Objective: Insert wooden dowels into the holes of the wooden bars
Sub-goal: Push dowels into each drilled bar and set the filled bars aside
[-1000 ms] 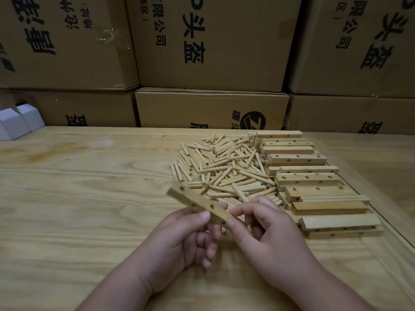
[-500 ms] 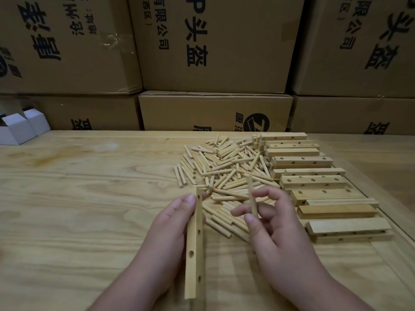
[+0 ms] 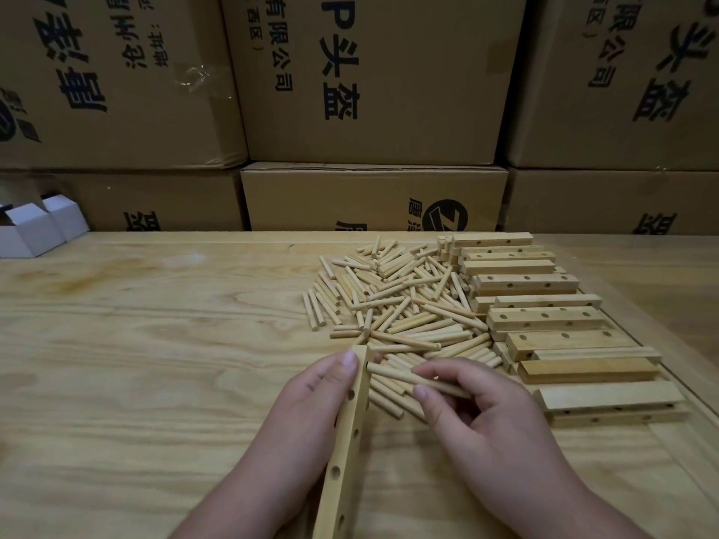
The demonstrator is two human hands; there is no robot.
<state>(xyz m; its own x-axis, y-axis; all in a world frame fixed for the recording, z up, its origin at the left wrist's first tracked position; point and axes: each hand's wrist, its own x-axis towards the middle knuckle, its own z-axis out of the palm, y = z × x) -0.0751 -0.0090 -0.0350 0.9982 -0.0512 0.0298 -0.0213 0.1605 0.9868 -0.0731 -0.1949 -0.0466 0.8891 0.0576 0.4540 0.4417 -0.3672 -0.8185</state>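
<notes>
Beside the dowel pile (image 3: 397,305), left hand (image 3: 307,414) holds bar (image 3: 346,433).

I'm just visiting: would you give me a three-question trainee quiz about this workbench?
1. True or false: the left hand holds a drilled wooden bar.
2. The right hand pinches: A) a dowel B) a screw C) nothing.
3. Fill in: the loose dowel pile lies to the ___ of the stacked bars.

Key: 1 true; 2 A; 3 left.
</notes>
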